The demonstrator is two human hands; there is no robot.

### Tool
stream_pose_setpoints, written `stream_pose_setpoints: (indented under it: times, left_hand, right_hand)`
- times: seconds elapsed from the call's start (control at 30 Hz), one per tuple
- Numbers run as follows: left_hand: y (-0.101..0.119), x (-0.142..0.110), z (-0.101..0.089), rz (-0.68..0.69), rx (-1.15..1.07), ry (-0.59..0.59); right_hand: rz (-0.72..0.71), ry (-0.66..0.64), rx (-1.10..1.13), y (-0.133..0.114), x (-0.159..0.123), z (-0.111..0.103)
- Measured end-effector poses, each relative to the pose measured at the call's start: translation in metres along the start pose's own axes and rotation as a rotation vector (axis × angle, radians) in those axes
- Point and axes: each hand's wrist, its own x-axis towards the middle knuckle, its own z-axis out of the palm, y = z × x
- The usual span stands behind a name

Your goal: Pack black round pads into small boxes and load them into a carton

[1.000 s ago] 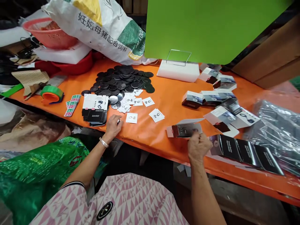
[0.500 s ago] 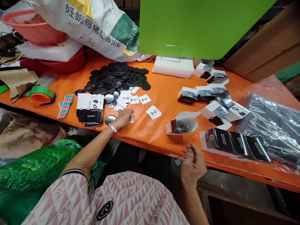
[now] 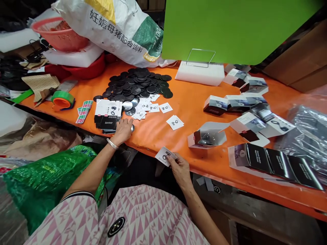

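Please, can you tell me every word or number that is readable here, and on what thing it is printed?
"妊娠母猪配合饲料" on the white woven feed sack.
Digits on its green patch: too blurred to read.
Print on the black cards, white boxes and small white card: too small to read.

Wearer's top (image 3: 143,217): pink-and-white triangle print, small motifs inside the triangles. Left sleeve (image 3: 83,212) ends in a black band (image 3: 79,194) with a thin pale edge, about 8 o'clock in view. Round black badge (image 3: 116,227) with metallic ring, about 7 o'clock. Silver bangle (image 3: 112,144) on left wrist (image 3: 116,140). Forearms (image 3: 87,173) bare.
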Motion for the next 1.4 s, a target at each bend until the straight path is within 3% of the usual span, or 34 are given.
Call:
stream_pose_setpoints:
  times: [0.1,0.2,0.3,0.37,0.5,0.6,0.73,0.87,0.97,1.1,1.23,1.3,1.4]
  left_hand:
    - [-0.019,0.011,0.000,0.079,0.258,-0.157]
    - [-0.020,0.018,0.000,0.063,0.303,-0.140]
    - [-0.019,0.021,-0.009,-0.004,0.155,-0.040]
    - [-0.013,0.017,-0.013,0.008,-0.136,0.018]
    - [0.028,-0.010,0.003,-0.010,-1.032,-0.106]
    - [0.071,-0.031,0.028,-0.127,-1.362,-0.118]
    - [0.113,-0.037,0.047,-0.148,-1.378,-0.040]
    - [0.139,-0.016,0.046,0.052,-1.229,-0.016]
    - [0.162,0.008,0.048,0.176,-1.244,-0.075]
    - [0.202,0.033,0.064,0.337,-1.242,-0.196]
    - [0.214,0.036,0.070,0.399,-1.236,-0.237]
    - [0.200,0.029,0.063,0.418,-1.171,-0.269]
    - [0.166,0.012,0.047,0.483,-1.053,-0.321]
  right_hand:
    - [0.009,0.009,-0.004,0.001,-0.006,-0.004]
    - [0.007,0.006,-0.014,0.002,-0.008,-0.003]
    - [0.002,0.016,-0.025,0.002,-0.003,0.001]
    - [-0.007,0.053,-0.044,0.001,0.002,0.006]
    - [-0.094,0.086,-0.024,-0.008,0.011,0.014]
    - [-0.135,-0.006,0.092,-0.017,0.010,0.017]
    - [-0.063,0.042,0.227,-0.019,0.004,0.009]
    - [0.018,0.154,0.350,-0.014,0.000,-0.012]
    - [-0.020,0.261,0.370,-0.016,-0.006,-0.038]
    - [-0.143,0.433,0.379,-0.031,-0.014,-0.080]
    - [-0.303,0.496,0.018,-0.060,-0.019,-0.112]
    - [-0.470,0.520,-0.316,-0.077,-0.018,-0.117]
    - [-0.765,0.413,-0.837,-0.097,-0.009,-0.107]
